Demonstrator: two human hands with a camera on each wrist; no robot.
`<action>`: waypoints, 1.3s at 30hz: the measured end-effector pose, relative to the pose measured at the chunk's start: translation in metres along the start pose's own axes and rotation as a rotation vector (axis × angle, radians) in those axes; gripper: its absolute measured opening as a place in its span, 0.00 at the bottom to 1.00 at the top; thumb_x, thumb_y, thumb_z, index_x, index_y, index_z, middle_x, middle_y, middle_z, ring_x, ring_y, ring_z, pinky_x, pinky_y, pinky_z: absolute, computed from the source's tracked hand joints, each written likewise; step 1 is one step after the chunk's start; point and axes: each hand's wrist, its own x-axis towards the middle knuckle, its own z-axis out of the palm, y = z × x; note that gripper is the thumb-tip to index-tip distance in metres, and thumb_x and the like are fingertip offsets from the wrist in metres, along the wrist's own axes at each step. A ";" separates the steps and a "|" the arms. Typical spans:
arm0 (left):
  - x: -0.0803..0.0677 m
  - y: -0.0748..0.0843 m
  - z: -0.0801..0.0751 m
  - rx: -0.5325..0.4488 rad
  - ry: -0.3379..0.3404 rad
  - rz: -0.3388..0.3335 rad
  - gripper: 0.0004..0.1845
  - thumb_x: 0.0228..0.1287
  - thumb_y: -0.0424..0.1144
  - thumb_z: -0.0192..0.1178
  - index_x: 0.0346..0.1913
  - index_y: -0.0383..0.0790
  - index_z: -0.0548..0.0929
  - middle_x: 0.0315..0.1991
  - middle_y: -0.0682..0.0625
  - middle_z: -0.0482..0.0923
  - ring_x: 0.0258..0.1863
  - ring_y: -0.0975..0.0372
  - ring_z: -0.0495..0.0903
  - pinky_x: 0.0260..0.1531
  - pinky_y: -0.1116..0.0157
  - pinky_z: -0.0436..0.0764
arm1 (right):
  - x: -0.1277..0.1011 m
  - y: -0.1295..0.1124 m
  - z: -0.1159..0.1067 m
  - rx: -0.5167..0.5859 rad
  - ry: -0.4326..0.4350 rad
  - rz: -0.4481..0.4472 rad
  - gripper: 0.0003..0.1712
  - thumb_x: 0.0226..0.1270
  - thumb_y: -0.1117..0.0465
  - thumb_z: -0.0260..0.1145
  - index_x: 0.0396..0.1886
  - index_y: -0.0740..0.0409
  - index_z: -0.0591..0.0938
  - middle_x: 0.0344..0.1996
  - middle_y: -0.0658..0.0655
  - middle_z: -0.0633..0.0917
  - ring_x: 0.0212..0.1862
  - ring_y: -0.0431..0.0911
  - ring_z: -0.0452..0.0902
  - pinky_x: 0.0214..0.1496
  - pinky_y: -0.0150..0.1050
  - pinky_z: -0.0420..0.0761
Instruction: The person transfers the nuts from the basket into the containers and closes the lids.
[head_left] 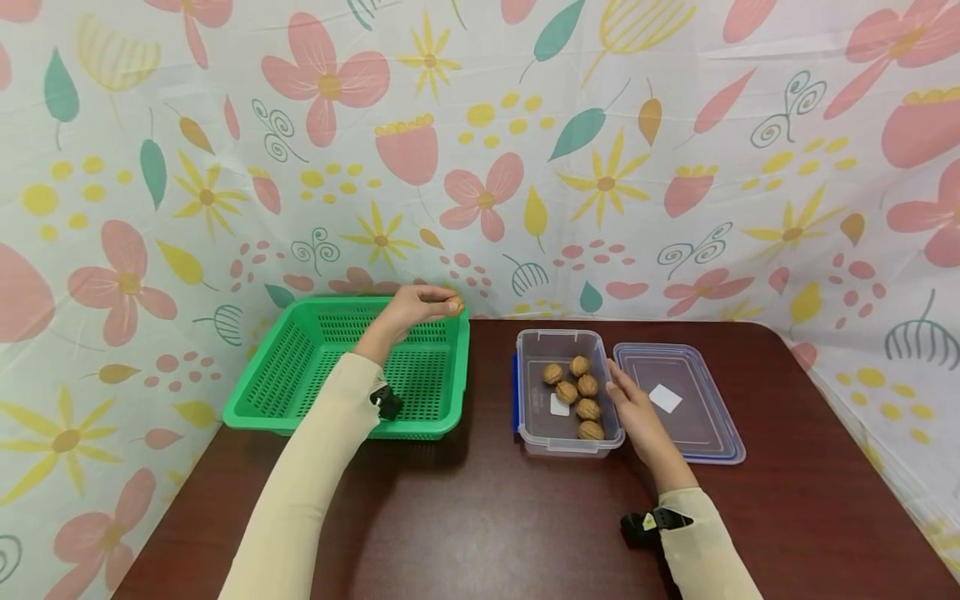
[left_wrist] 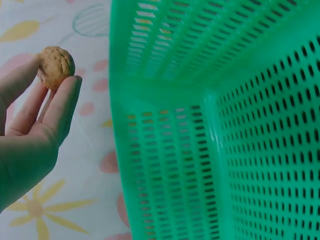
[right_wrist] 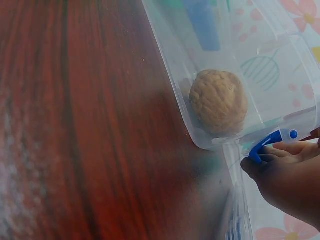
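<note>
Green basket (head_left: pixel 300 367) is sitting under the left hand (head_left: pixel 408 308) pinching a walnut (head_left: pixel 454 306); right hand (head_left: pixel 630 408), fingers straight, is touching the clear box (head_left: pixel 528 417) beside the basket

A dark reddish-brown table (head_left: pixel 480 517) with a visible wood grain and rounded far corners fills the lower half of the head view. Its polished top gives back a soft, diffuse sheen near the bottom centre of the frame. Behind and to both sides of it hangs a white cloth backdrop (head_left: pixel 675 167), printed with pink flowers, yellow daisy shapes, teal leaves and thin swirl lines. The cloth covers the whole upper half and runs down the left and right edges, with faint creases at the upper right. The light is even and bright.
</note>
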 end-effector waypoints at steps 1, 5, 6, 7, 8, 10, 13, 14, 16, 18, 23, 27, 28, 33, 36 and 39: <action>-0.001 0.002 0.003 -0.014 0.002 0.001 0.22 0.64 0.33 0.63 0.61 0.32 0.77 0.59 0.41 0.74 0.57 0.52 0.77 0.54 0.63 0.78 | 0.002 0.004 -0.001 -0.001 0.001 -0.002 0.31 0.80 0.63 0.41 0.77 0.62 0.46 0.75 0.67 0.44 0.75 0.63 0.36 0.73 0.61 0.43; -0.006 0.011 0.015 -0.031 0.015 0.000 0.22 0.65 0.34 0.63 0.61 0.33 0.76 0.59 0.41 0.74 0.59 0.52 0.75 0.59 0.59 0.74 | 0.011 0.021 -0.003 -0.019 0.006 -0.006 0.31 0.81 0.61 0.41 0.78 0.57 0.46 0.76 0.64 0.44 0.75 0.61 0.37 0.73 0.60 0.44; -0.007 0.013 0.018 -0.043 0.019 0.000 0.22 0.65 0.34 0.63 0.61 0.33 0.77 0.59 0.41 0.75 0.58 0.52 0.75 0.60 0.58 0.73 | 0.012 0.023 -0.004 -0.026 0.007 -0.008 0.31 0.81 0.60 0.41 0.78 0.56 0.46 0.76 0.64 0.44 0.75 0.61 0.37 0.73 0.60 0.44; -0.008 0.016 0.022 -0.050 0.022 0.003 0.22 0.64 0.34 0.63 0.61 0.33 0.77 0.59 0.41 0.75 0.58 0.52 0.75 0.61 0.57 0.73 | 0.012 0.025 -0.003 -0.032 0.008 -0.011 0.31 0.81 0.59 0.41 0.78 0.56 0.46 0.76 0.63 0.44 0.75 0.61 0.37 0.73 0.60 0.44; -0.009 0.018 0.025 -0.058 0.023 0.006 0.22 0.64 0.34 0.63 0.60 0.32 0.77 0.59 0.40 0.75 0.58 0.51 0.75 0.61 0.56 0.72 | 0.013 0.026 -0.003 -0.036 0.009 -0.013 0.31 0.81 0.59 0.41 0.78 0.55 0.46 0.76 0.63 0.44 0.75 0.61 0.37 0.73 0.60 0.45; -0.011 0.023 0.032 -0.066 0.024 0.011 0.23 0.64 0.34 0.63 0.61 0.32 0.77 0.60 0.40 0.74 0.58 0.51 0.76 0.60 0.57 0.73 | 0.013 0.027 -0.003 -0.039 0.012 -0.018 0.31 0.81 0.58 0.41 0.78 0.55 0.46 0.76 0.63 0.45 0.75 0.61 0.37 0.73 0.59 0.45; -0.013 0.029 0.041 -0.085 0.023 0.022 0.23 0.64 0.32 0.63 0.61 0.31 0.76 0.61 0.40 0.72 0.58 0.51 0.76 0.59 0.58 0.75 | 0.013 0.026 -0.003 -0.039 0.014 -0.023 0.31 0.81 0.58 0.42 0.78 0.55 0.46 0.76 0.63 0.45 0.75 0.61 0.38 0.73 0.59 0.45; -0.014 0.031 0.044 -0.091 0.019 0.026 0.23 0.64 0.32 0.63 0.61 0.32 0.76 0.62 0.40 0.72 0.58 0.51 0.76 0.58 0.59 0.75 | 0.013 0.026 -0.003 -0.040 0.016 -0.024 0.31 0.81 0.59 0.42 0.78 0.56 0.46 0.76 0.63 0.46 0.75 0.61 0.38 0.73 0.59 0.45; -0.014 0.034 0.051 -0.090 0.012 0.040 0.23 0.64 0.32 0.63 0.61 0.32 0.76 0.62 0.41 0.72 0.58 0.52 0.76 0.57 0.60 0.76 | 0.013 0.025 -0.003 -0.041 0.017 -0.025 0.31 0.81 0.59 0.42 0.78 0.56 0.46 0.76 0.64 0.46 0.75 0.61 0.38 0.73 0.59 0.45; -0.014 0.036 0.059 -0.087 0.004 0.057 0.22 0.64 0.32 0.63 0.61 0.31 0.77 0.61 0.41 0.73 0.57 0.52 0.77 0.56 0.60 0.77 | 0.012 0.025 -0.003 -0.041 0.017 -0.024 0.31 0.81 0.59 0.42 0.78 0.55 0.46 0.76 0.64 0.46 0.75 0.61 0.38 0.73 0.59 0.45; -0.015 0.040 0.082 -0.081 -0.016 0.085 0.20 0.64 0.32 0.63 0.58 0.31 0.79 0.56 0.41 0.77 0.54 0.52 0.78 0.54 0.62 0.78 | 0.012 0.024 -0.003 -0.036 0.014 -0.027 0.31 0.81 0.59 0.42 0.78 0.56 0.47 0.76 0.64 0.46 0.75 0.61 0.38 0.73 0.59 0.45; -0.016 0.040 0.103 -0.099 -0.028 0.076 0.18 0.64 0.31 0.64 0.56 0.32 0.81 0.53 0.41 0.79 0.52 0.54 0.80 0.52 0.63 0.79 | 0.012 0.024 -0.003 -0.030 0.017 -0.032 0.31 0.81 0.59 0.42 0.78 0.57 0.47 0.75 0.64 0.47 0.75 0.61 0.40 0.74 0.58 0.45; -0.016 0.039 0.108 -0.102 -0.032 0.074 0.17 0.63 0.31 0.64 0.55 0.32 0.81 0.52 0.41 0.80 0.51 0.54 0.80 0.52 0.63 0.79 | 0.012 0.024 -0.003 -0.030 0.016 -0.031 0.31 0.81 0.59 0.42 0.78 0.57 0.47 0.75 0.64 0.47 0.75 0.61 0.40 0.74 0.58 0.45; -0.016 0.028 0.131 -0.084 -0.047 0.055 0.17 0.63 0.31 0.64 0.54 0.31 0.81 0.53 0.40 0.80 0.49 0.54 0.82 0.49 0.64 0.81 | 0.013 0.025 -0.003 -0.023 0.010 -0.027 0.31 0.81 0.60 0.41 0.78 0.57 0.46 0.76 0.64 0.46 0.75 0.61 0.38 0.74 0.59 0.44; -0.015 0.017 0.144 -0.072 -0.046 0.037 0.16 0.62 0.30 0.65 0.53 0.31 0.82 0.52 0.41 0.80 0.47 0.55 0.82 0.47 0.64 0.82 | 0.014 0.026 -0.003 -0.018 0.013 -0.025 0.31 0.80 0.60 0.41 0.78 0.57 0.46 0.75 0.64 0.46 0.75 0.61 0.38 0.74 0.58 0.44; -0.016 0.006 0.155 -0.075 -0.045 0.013 0.15 0.62 0.31 0.65 0.52 0.31 0.83 0.49 0.43 0.81 0.46 0.54 0.83 0.45 0.64 0.83 | 0.015 0.027 -0.003 -0.016 0.019 -0.028 0.31 0.80 0.61 0.41 0.77 0.58 0.47 0.75 0.64 0.46 0.75 0.60 0.39 0.74 0.57 0.44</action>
